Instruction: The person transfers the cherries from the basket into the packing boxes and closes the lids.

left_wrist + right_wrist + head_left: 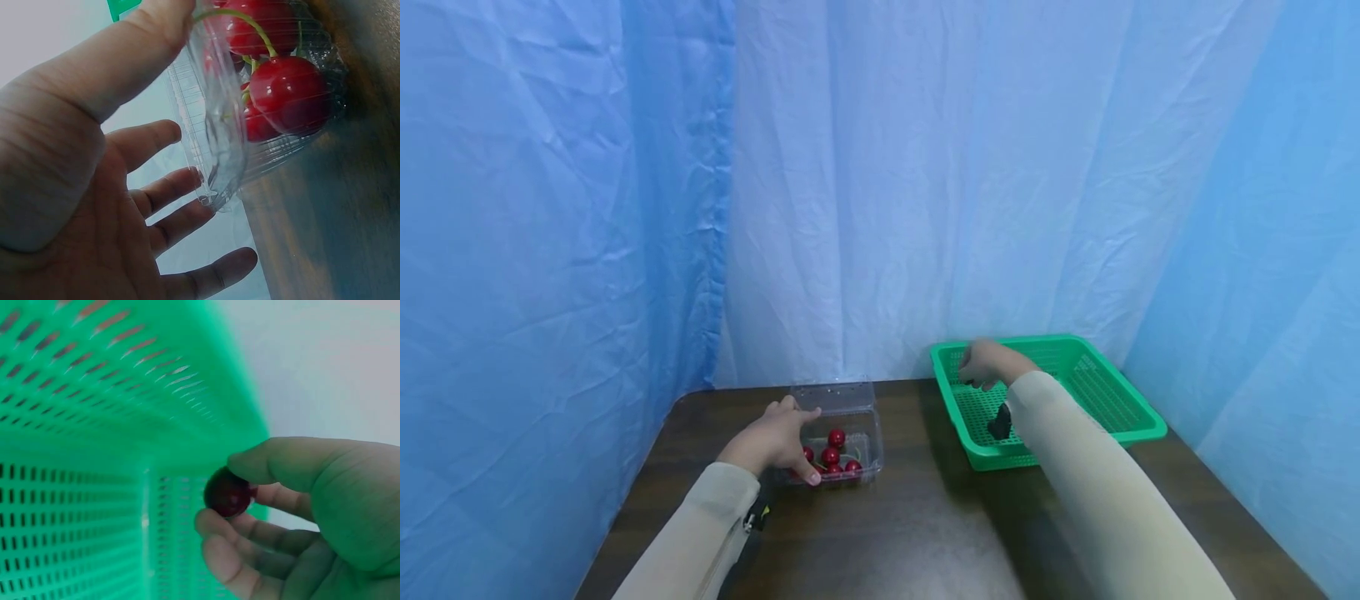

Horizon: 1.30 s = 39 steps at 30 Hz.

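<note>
My left hand [777, 437] rests at the left side of a clear plastic clamshell box [871, 442], its thumb over the near rim and its fingers spread along the side. Inside the box lie several red cherries [831, 456]; one cherry [290, 94] with green stems beside it shows through the wall in the left wrist view. Over at the right, my right hand [992, 364] is inside the left part of a green plastic basket [1131, 421]. Thumb and fingertips of that hand pinch a dark red cherry [229, 492] below the basket's rim.
Both containers stand on a dark brown wooden table [880, 533], the box's lid [835, 395] folded back toward the rear. Blue-white curtains [925, 183] hang close behind and on both sides. The basket has slotted walls and a raised rim.
</note>
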Available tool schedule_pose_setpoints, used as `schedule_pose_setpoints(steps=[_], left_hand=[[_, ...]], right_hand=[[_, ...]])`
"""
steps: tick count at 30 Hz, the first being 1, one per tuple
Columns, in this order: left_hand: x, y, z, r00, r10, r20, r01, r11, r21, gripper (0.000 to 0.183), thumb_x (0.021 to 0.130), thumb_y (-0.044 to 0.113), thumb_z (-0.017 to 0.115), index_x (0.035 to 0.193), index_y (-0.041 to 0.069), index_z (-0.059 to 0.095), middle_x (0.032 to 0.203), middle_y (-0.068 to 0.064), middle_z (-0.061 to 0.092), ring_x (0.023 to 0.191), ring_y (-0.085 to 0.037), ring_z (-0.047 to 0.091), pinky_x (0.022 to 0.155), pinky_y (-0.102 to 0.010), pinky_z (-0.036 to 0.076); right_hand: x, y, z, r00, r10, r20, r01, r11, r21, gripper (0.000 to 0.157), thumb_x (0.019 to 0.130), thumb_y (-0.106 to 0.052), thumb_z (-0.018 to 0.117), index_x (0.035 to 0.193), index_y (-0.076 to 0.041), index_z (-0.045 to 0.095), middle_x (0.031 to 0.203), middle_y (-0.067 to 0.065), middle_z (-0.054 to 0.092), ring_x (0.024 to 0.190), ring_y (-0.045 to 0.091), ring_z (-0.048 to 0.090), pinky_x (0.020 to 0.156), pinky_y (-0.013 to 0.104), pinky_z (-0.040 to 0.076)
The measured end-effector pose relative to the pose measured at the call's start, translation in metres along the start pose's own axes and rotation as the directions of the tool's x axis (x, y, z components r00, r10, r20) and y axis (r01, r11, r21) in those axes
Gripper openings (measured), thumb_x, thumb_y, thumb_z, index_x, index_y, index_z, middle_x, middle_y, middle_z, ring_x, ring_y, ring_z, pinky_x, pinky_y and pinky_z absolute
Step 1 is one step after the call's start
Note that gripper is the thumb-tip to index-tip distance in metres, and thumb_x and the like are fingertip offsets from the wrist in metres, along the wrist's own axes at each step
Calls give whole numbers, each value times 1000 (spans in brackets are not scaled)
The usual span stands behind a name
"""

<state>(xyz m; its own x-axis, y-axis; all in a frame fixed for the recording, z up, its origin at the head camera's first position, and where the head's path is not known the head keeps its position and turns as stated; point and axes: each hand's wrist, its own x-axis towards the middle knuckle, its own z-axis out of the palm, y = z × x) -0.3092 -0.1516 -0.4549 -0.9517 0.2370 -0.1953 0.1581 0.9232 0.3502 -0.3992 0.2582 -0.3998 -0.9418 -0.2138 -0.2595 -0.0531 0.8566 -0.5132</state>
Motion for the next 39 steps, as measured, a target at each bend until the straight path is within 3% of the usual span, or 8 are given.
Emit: schedule_pose_setpoints(steps=[3,6,11,18,25,32,39], left_hand=[[0,0,0,1000,2,-1,-2,1000,1,120,70,43,110,173,30,50,157,-16,53,136,-35,52,104,-61,65],[0,-1,0,1000,2,-1,-2,1000,-2,121,69,42,110,173,31,50,155,-15,54,136,-35,52,104,-60,66],[0,-1,0,1000,6,-6,-6,1000,1,121,68,42,111,173,30,50,155,-14,54,136,-34,52,105,-61,65],[-2,0,-1,1000,8,-7,-8,1000,5,121,68,43,110,173,30,51,155,-15,54,135,-35,52,105,-61,66],[-2,1,-2,1000,8,-2,-8,1000,2,122,67,44,110,173,30,51,153,-14,55,133,-34,52,103,-60,66],[0,-3,1,1000,5,2,-5,1000,-7,123,67,45,111,173,31,50,152,-14,55,131,-33,52,103,-61,66],[0,-2,1,1000,13,-3,-13,1000,-14,123,67,45,111,173,30,51,151,-14,55,129,-32,52,100,-59,67]], right_hand=[[-6,-12,-6,999,-28,-21,28,1000,7,20,106,-9,65,117,0,79,96,13,79,79,21,67,77,41,65],[-12,-26,-8,997,-55,-59,56,998,17,21,106,-12,67,121,-4,79,89,8,77,78,24,67,72,36,59],[-21,-53,2,983,-127,-130,129,992,7,18,103,-16,76,116,-6,81,98,9,80,83,25,70,74,33,61],[-29,-90,39,968,-219,-125,222,975,7,15,105,-17,82,117,-8,80,114,11,83,98,22,77,88,40,69],[-31,-110,95,921,-372,-115,373,928,-11,12,99,-11,88,110,-13,81,105,2,82,96,16,78,89,37,70],[-25,-118,146,923,-379,-61,365,916,-164,15,99,-19,91,112,-20,85,103,-5,83,91,7,75,87,30,69],[-19,-122,168,929,-368,-42,348,905,-246,11,96,-21,94,106,-21,89,100,-7,84,84,5,75,82,27,68]])
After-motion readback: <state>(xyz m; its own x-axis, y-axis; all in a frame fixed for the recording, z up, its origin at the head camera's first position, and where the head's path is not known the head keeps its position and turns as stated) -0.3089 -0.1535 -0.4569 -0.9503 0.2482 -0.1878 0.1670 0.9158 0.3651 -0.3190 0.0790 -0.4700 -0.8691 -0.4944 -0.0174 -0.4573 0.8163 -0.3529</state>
